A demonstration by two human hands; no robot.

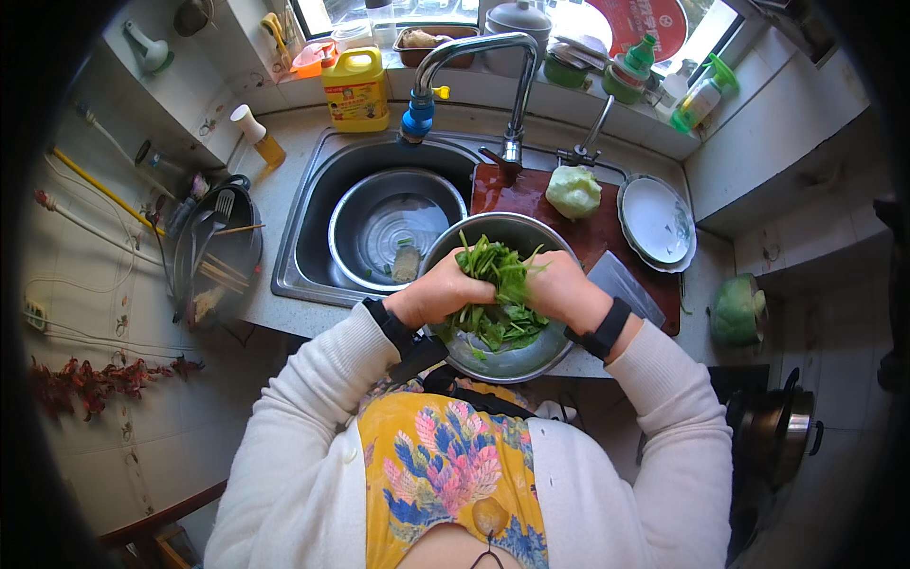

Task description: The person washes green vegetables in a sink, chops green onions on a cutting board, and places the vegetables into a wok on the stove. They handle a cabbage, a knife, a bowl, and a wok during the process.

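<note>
Both my hands are closed on a bunch of leafy greens (498, 270) held over a steel basin (512, 365). My left hand (444, 289) grips the stems from the left side. From the right, my right hand (566, 286) wraps the other end; its fingertips are partly hidden. More cut green leaves lie in the basin below the bunch. The basin rests at the counter's front edge, partly over the sink's right rim. Left of it, a second steel bowl (346, 232) with water and a few green bits sits in the sink (303, 251).
A red-brown cutting board (512, 194) carries a peeled pale green vegetable (573, 192), a cleaver (627, 289) and stacked white plates (656, 218). The faucet (517, 104) arches above the sink. A yellow jug (356, 92) and an amber bottle (258, 136) stand behind; a utensil drainer (246, 228) is left.
</note>
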